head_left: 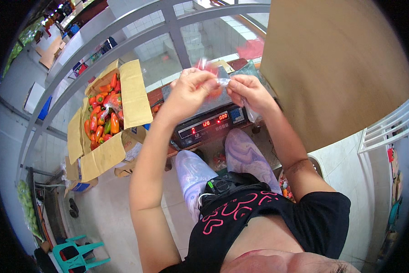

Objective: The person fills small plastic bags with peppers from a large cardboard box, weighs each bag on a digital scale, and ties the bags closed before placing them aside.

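Observation:
Over a digital scale (211, 123) with a lit red display, my left hand (190, 88) and my right hand (252, 94) are close together at chest height. Both pinch the twisted neck of a clear plastic bag (222, 82), which stretches between my fingertips. Red and orange shapes show blurred through the bag around my left fingers; what they are cannot be made out for certain. Below my right hand, a loose tail of plastic hangs down. To the left, red and orange peppers (115, 123) with a few green ones fill an open cardboard box (136, 93).
A grey metal frame (173, 36) with glass runs behind the scale. At the right a large brown board (331, 59) rises close to my right forearm. A teal plastic stool (77, 255) stands at lower left, and a container of peppers (285, 184) sits beside my right leg.

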### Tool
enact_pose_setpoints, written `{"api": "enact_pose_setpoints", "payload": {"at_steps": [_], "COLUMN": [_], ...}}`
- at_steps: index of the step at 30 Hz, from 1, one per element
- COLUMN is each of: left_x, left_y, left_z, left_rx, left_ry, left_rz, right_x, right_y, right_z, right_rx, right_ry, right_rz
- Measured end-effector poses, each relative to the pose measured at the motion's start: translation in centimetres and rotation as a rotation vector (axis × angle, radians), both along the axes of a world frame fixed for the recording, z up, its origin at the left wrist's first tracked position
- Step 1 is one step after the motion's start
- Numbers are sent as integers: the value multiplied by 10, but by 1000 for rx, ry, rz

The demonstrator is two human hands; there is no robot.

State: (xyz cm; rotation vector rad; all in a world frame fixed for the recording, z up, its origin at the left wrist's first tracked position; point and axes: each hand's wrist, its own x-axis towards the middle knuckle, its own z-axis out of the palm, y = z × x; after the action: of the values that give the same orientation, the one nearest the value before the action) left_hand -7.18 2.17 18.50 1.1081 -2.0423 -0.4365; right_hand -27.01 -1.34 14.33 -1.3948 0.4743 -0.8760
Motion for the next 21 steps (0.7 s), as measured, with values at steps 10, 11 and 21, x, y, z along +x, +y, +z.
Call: {"api": "enact_pose_setpoints", "payload": {"at_steps": [10, 11, 21], "left_x": [-16, -12, -17], "left_y": [25, 21, 29], "left_z": [11, 13, 8], "left_rx": [106, -68, 169], "left_ry": [-40, -95, 129], "left_rz": [-55, 17, -191], "right_x": [-2, -1, -5], "right_y": [-2, 4, 14], "right_z": [-18, -15, -12], "right_rx": [-74, -64, 4], "right_ry": [11, -25, -11], "right_rz": [-7, -71, 145]}}
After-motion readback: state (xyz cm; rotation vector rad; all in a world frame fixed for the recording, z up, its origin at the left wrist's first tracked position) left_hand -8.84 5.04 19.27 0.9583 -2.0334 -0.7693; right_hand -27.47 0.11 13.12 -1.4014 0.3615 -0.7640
